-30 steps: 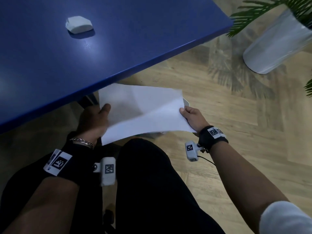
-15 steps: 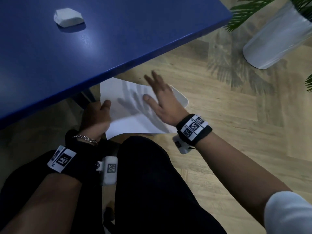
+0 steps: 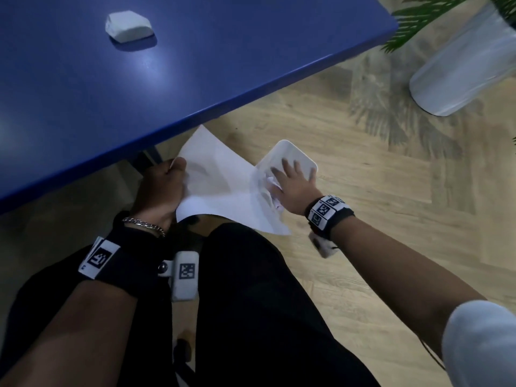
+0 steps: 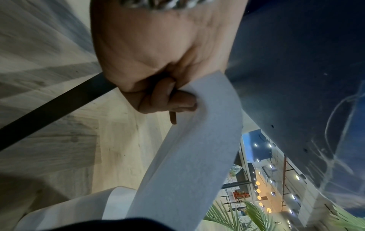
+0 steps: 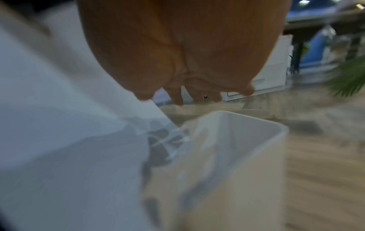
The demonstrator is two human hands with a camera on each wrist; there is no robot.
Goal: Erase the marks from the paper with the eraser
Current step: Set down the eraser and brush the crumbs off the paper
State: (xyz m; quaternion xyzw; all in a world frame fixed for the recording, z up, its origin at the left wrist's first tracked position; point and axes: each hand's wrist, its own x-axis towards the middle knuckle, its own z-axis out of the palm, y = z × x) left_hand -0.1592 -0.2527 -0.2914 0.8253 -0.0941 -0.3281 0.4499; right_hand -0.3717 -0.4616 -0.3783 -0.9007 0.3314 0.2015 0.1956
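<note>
Right hand (image 3: pixel 293 181) swept past paper (image 3: pixel 223 185) over bin (image 3: pixel 304 156).

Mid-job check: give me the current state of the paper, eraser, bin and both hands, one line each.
Paper: off the table, held below its edge, tilted toward the bin.
Eraser: lying untouched on the blue table.
Bin: open-topped, on the floor, crumpled paper inside.
Left hand: grip pinching the paper's left edge.
Right hand: fingers straight, over the bin's opening, at the paper's right edge.
</note>
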